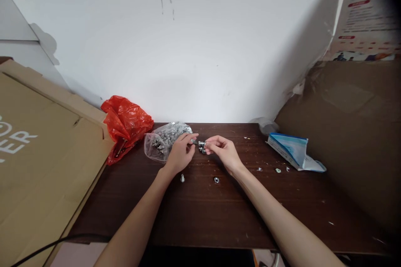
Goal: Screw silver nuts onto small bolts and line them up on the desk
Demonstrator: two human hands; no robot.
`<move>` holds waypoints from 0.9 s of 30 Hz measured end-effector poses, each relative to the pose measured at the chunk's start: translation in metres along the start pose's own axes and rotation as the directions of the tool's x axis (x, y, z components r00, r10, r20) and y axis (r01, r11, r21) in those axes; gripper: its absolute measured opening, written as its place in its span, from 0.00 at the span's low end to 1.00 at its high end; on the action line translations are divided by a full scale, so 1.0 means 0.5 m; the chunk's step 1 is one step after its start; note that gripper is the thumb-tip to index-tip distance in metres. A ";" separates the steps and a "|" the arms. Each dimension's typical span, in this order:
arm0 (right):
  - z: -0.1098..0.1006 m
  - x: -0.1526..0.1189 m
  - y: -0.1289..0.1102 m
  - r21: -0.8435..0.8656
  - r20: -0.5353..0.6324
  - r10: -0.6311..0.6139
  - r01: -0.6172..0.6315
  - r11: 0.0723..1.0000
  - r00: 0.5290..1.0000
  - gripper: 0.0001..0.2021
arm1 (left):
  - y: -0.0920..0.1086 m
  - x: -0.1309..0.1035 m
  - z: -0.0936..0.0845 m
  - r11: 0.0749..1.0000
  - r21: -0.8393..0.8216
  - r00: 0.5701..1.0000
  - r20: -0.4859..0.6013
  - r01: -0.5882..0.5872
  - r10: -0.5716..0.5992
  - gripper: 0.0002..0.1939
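Dark table [219,217] with bolt [182,178], nut [216,180]

Small metal bolt [201,144] (between fingertips), level

Head-worn view, down onto table [219,217]

White capital letters "ER" are printed on the large brown cardboard sheet [40,162] at nine o'clock, with part of a round white mark above them cut off by the picture's edge. At one to two o'clock, a printed poster [366,12] hangs on the wall; it carries red headings and lines of small text, all too small and blurred to read. The blue and white packet [293,150] at three o'clock shows no readable writing.
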State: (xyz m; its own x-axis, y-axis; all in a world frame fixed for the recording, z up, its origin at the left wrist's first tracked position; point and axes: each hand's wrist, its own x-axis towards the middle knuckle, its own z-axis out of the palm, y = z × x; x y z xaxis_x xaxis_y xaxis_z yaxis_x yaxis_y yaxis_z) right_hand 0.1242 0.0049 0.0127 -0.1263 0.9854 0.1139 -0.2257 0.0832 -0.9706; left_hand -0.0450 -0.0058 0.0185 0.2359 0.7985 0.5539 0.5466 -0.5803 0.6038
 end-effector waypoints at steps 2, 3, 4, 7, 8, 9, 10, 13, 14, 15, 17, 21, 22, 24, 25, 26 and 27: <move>-0.001 0.001 0.001 0.000 0.002 -0.002 0.002 1.000 1.000 0.11 | 0.009 0.001 -0.002 0.999 -0.025 1.000 0.007 -0.026 0.026 0.19; -0.002 0.001 0.001 0.001 0.003 -0.003 0.003 1.000 1.000 0.11 | 0.013 0.001 -0.003 0.999 -0.034 0.999 0.010 -0.039 0.039 0.18; -0.002 0.001 0.002 0.001 0.006 -0.003 0.003 1.000 1.000 0.11 | 0.017 0.001 -0.004 0.998 -0.042 0.999 0.010 -0.048 0.048 0.17; -0.002 0.001 0.003 0.005 0.017 0.004 -0.004 1.000 1.000 0.12 | 0.021 0.002 -0.004 0.998 -0.045 0.999 0.006 -0.047 0.047 0.11; -0.001 0.001 0.003 0.007 0.019 0.006 -0.007 1.000 1.000 0.12 | 0.021 0.002 -0.004 0.998 -0.043 0.999 0.002 -0.042 0.043 0.10; -0.001 0.000 0.003 0.007 0.020 0.009 -0.009 1.000 1.000 0.12 | 0.020 0.002 -0.004 0.998 -0.040 0.999 -0.003 -0.038 0.038 0.09; -0.001 0.000 0.003 0.006 0.019 0.010 -0.010 1.000 1.000 0.12 | 0.020 0.002 -0.004 0.999 -0.036 0.999 -0.008 -0.032 0.032 0.08; 0.000 -0.002 0.003 -0.003 0.020 0.007 -0.007 1.000 1.000 0.12 | 0.017 0.001 -0.003 0.999 -0.027 1.000 -0.015 -0.020 0.019 0.07; 0.000 -0.002 0.003 -0.005 0.020 0.005 -0.005 1.000 1.000 0.13 | 0.017 0.001 -0.002 1.000 -0.024 1.000 -0.016 -0.016 0.016 0.07; -0.001 -0.002 0.003 -0.006 0.021 0.004 -0.004 1.000 1.000 0.13 | 0.016 0.001 -0.002 1.000 -0.022 1.000 -0.016 -0.012 0.012 0.07; -0.001 -0.002 0.003 -0.007 0.026 0.002 -0.002 1.000 1.000 0.13 | 0.015 0.001 -0.001 1.000 -0.015 1.000 -0.014 -0.009 0.009 0.06; 0.000 -0.002 0.001 -0.003 0.029 0.004 -0.004 1.000 1.000 0.13 | 0.017 0.001 -0.003 1.000 0.007 0.999 -0.017 -0.027 0.027 0.08; 0.000 -0.002 0.000 -0.002 0.024 0.007 -0.007 1.000 1.000 0.13 | 0.019 0.001 -0.005 0.999 0.013 0.999 -0.028 -0.029 0.029 0.09; 0.002 -0.003 -0.002 0.004 0.013 0.017 -0.017 1.000 1.000 0.14 | 0.023 0.002 -0.008 0.999 0.018 0.998 -0.053 -0.031 0.032 0.10; 0.002 -0.003 -0.003 0.009 0.009 0.024 -0.024 1.000 1.000 0.14 | 0.025 0.003 -0.009 0.999 0.015 0.997 -0.063 -0.038 0.039 0.10; 0.003 -0.004 -0.003 0.017 0.007 0.030 -0.030 0.999 1.000 0.14 | 0.026 0.003 -0.010 0.999 0.012 0.996 -0.065 -0.052 0.053 0.11; 0.003 -0.004 -0.004 0.026 0.009 0.038 -0.038 0.999 0.999 0.14 | 0.026 0.003 -0.011 0.998 0.009 0.996 -0.061 -0.068 0.069 0.12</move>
State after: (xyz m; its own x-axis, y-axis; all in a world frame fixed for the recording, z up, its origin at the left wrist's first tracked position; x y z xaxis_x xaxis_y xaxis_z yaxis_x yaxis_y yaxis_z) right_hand 0.1236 0.0028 0.0146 -0.1432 0.9865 0.0788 -0.2460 0.0416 -0.9684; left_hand -0.0419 -0.0129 0.0302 0.2234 0.7455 0.6279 0.5364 -0.6319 0.5595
